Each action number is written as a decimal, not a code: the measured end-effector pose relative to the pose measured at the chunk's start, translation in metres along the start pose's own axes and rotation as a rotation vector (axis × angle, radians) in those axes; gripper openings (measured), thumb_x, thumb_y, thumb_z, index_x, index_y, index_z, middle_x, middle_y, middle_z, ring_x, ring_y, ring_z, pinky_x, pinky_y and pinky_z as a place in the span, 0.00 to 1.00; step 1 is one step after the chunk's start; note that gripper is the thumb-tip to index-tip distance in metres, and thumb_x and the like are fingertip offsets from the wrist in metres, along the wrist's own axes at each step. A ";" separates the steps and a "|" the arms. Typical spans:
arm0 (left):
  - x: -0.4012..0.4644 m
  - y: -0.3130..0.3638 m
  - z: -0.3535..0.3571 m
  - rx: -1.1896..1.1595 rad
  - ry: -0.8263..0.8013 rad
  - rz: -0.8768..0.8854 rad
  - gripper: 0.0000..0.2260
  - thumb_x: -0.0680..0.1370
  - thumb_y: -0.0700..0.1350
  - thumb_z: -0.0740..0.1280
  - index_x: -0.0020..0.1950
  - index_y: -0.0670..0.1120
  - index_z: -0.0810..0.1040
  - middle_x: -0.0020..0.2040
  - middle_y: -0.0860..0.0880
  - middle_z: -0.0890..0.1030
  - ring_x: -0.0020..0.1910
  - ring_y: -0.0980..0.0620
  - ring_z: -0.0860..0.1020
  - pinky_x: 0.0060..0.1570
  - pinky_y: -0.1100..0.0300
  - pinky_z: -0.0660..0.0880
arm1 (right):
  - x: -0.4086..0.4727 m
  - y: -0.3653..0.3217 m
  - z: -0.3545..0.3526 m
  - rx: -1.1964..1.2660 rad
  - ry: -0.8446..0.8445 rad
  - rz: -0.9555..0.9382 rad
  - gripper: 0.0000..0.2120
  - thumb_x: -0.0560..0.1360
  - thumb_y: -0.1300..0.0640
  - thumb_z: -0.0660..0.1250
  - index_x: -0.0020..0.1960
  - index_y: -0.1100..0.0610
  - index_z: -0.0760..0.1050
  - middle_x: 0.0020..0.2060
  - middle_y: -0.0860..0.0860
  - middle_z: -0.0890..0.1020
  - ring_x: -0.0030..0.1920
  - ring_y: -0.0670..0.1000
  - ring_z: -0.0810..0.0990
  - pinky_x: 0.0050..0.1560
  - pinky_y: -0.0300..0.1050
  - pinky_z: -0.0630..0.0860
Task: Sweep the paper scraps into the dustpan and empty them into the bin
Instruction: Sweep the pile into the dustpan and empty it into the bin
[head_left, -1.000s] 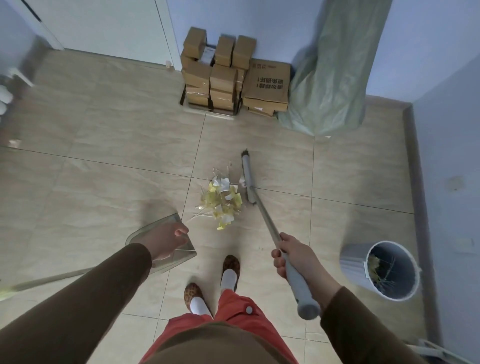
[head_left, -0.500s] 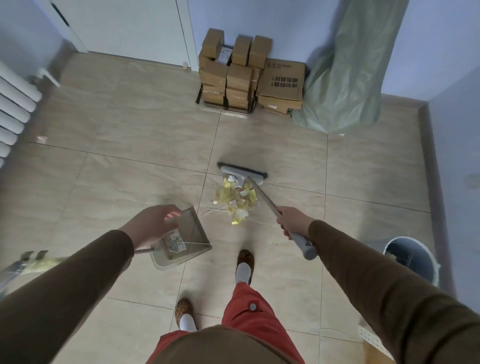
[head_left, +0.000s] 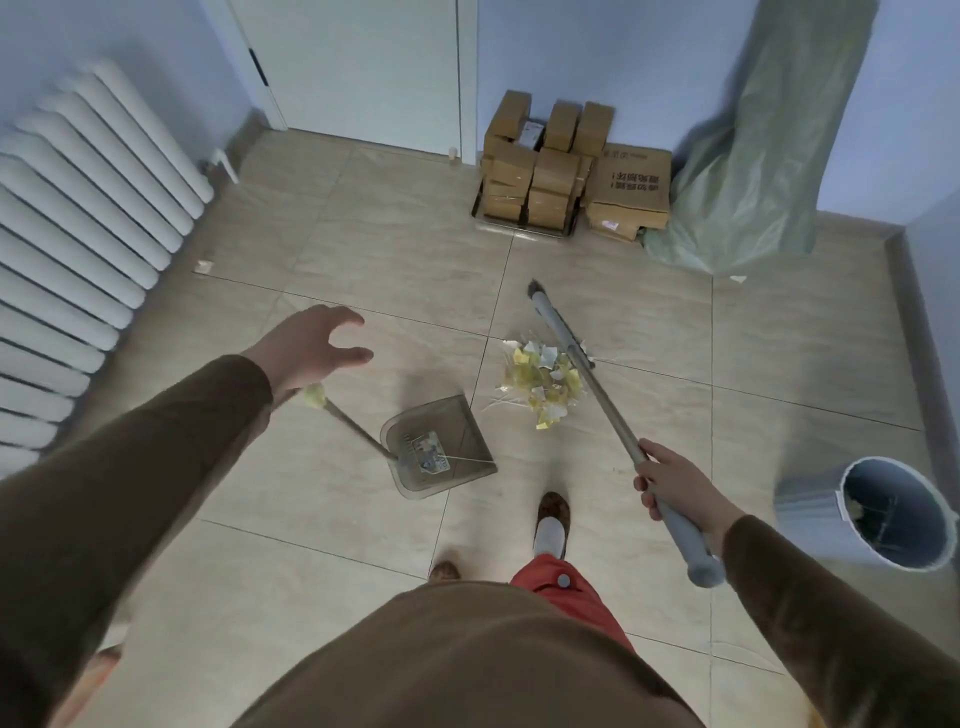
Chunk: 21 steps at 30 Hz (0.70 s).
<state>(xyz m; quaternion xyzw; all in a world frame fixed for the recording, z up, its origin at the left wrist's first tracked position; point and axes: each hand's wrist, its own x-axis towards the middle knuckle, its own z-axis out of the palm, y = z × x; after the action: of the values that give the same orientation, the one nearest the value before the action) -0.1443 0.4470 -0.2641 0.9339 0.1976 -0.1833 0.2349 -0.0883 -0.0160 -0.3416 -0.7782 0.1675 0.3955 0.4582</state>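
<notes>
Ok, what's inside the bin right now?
The bin already holds a few yellowish paper scraps against its left inner wall, plus some thin pale strands. The rest of the bottom is in shadow, so more may be hidden.

Beige tiled floor (head_left: 363, 249), white radiator (head_left: 78, 218)

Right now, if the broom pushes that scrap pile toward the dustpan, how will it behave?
Paper scraps look thin and crumpled, so probably very light and apt to scatter rather than slide together. Thin straw-like sticks poke out, so some may snag or trail behind. The dustpan stands unheld, so it may shift if nudged.
</notes>
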 end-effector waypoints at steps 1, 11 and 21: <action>-0.009 -0.011 -0.002 -0.026 0.010 -0.033 0.31 0.74 0.59 0.72 0.74 0.51 0.70 0.72 0.45 0.72 0.70 0.44 0.71 0.66 0.51 0.67 | -0.006 -0.002 0.009 0.030 0.006 -0.010 0.23 0.80 0.63 0.59 0.74 0.51 0.66 0.37 0.56 0.75 0.28 0.49 0.71 0.25 0.40 0.71; -0.041 -0.069 0.029 -0.343 -0.209 -0.222 0.21 0.71 0.54 0.78 0.58 0.46 0.77 0.50 0.42 0.83 0.40 0.48 0.82 0.43 0.51 0.80 | -0.037 0.006 0.050 0.047 0.037 0.007 0.23 0.81 0.61 0.59 0.75 0.52 0.66 0.37 0.56 0.75 0.27 0.49 0.72 0.24 0.39 0.72; -0.030 -0.033 0.060 -0.497 -0.126 -0.334 0.14 0.78 0.45 0.69 0.54 0.34 0.78 0.38 0.39 0.80 0.30 0.48 0.72 0.30 0.60 0.70 | -0.046 0.021 0.027 0.108 0.110 0.003 0.23 0.81 0.62 0.58 0.75 0.52 0.65 0.37 0.56 0.74 0.29 0.50 0.71 0.26 0.41 0.72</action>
<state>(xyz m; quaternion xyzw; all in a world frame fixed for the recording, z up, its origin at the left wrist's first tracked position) -0.2001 0.4349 -0.3131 0.7892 0.3722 -0.2231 0.4346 -0.1424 -0.0090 -0.3255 -0.7727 0.2148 0.3432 0.4889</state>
